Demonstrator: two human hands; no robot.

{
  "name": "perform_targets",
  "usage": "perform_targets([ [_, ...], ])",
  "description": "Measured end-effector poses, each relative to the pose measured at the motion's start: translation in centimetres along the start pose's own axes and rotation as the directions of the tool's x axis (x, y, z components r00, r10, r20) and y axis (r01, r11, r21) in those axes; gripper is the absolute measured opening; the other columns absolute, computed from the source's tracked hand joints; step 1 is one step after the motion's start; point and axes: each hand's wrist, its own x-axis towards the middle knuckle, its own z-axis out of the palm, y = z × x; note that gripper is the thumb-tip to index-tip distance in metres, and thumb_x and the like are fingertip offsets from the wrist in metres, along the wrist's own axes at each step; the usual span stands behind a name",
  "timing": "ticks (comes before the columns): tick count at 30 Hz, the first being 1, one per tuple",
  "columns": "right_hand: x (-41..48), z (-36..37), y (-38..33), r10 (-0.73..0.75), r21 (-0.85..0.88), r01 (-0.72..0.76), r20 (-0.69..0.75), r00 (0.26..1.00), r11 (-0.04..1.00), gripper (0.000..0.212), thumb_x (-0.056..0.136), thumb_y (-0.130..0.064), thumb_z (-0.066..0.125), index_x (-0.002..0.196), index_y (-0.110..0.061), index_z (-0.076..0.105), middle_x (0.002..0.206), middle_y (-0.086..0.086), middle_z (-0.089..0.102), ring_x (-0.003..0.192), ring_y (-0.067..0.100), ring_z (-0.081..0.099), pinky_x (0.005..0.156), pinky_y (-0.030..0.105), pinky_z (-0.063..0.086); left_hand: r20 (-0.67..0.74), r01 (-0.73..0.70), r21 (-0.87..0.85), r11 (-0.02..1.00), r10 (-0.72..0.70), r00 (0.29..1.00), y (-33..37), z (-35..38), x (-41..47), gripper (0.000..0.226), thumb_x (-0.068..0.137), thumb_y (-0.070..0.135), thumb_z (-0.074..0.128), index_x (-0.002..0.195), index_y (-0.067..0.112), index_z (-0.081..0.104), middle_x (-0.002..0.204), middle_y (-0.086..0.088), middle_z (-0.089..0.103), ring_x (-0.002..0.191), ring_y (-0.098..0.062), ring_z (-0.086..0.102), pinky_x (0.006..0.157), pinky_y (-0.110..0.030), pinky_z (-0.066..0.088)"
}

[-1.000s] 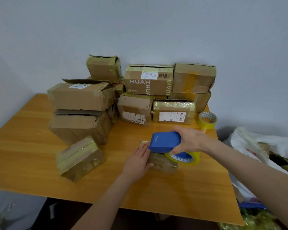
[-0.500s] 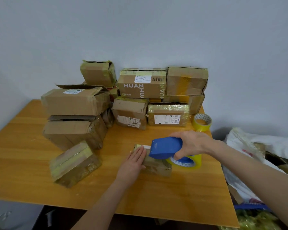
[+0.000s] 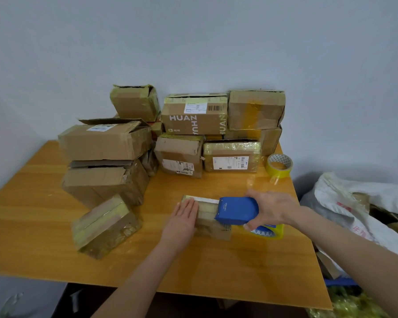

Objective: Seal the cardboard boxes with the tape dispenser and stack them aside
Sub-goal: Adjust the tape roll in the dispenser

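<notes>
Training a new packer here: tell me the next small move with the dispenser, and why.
Probably draw the tape dispenser rightward, off the right edge of the small box, then tear off. The right hand grips it on the box top, only partway across, while the left hand presses flat on the left end, steadying the box.

The table point(image 3: 239, 267) is seen as smooth, glossy wood-grain board, the tape dispenser point(image 3: 236, 211) as matt blue plastic. The cardboard boxes point(image 3: 193, 121) at the table's twelve o'clock are shown matt and creased; the wrapped box point(image 3: 104, 226) at eight o'clock is covered in shiny yellowish tape.
</notes>
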Motion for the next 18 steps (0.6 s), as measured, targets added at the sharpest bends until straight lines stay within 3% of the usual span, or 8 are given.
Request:
perform_targets([
  [6,-0.1,0.1,0.2,-0.011,-0.042,0.01,-0.014,1.0,0.999,0.07,0.068,-0.065,0.069,0.125,-0.036,0.04,0.099,-0.011,0.057,0.087,0.016,0.054,0.068,0.031,0.047,-0.016,-0.059,-0.097,0.994,0.058,0.998,3.2,1.4,-0.2,0.064,0.105,0.032,0.028,0.142,0.024,-0.023,0.154,0.001,-0.025,0.145,-0.016,-0.018,0.12,-0.037,-0.008],
  [10,-0.3,0.3,0.7,-0.021,0.061,0.02,0.009,1.0,0.998,0.071,0.071,-0.057,0.07,0.132,-0.04,0.039,0.11,-0.011,0.057,0.098,0.016,0.055,0.081,0.037,0.053,-0.032,-0.057,-0.113,0.992,0.054,0.998,2.9,1.7,-0.1,0.06,0.105,0.031,0.025,0.142,0.026,-0.022,0.153,0.003,-0.025,0.145,-0.015,-0.018,0.118,-0.034,-0.011],
  [18,-1.5,-0.2,3.8,-0.023,0.235,0.005,0.074,0.997,0.972,0.074,0.069,-0.046,0.075,0.134,-0.04,0.039,0.111,-0.009,0.058,0.1,0.015,0.057,0.086,0.037,0.053,-0.067,-0.071,-0.135,0.988,0.063,0.996,2.5,2.3,-0.1,0.063,0.105,0.026,0.028,0.143,0.03,-0.022,0.152,0.008,-0.026,0.143,-0.011,-0.02,0.114,-0.03,-0.015],
])
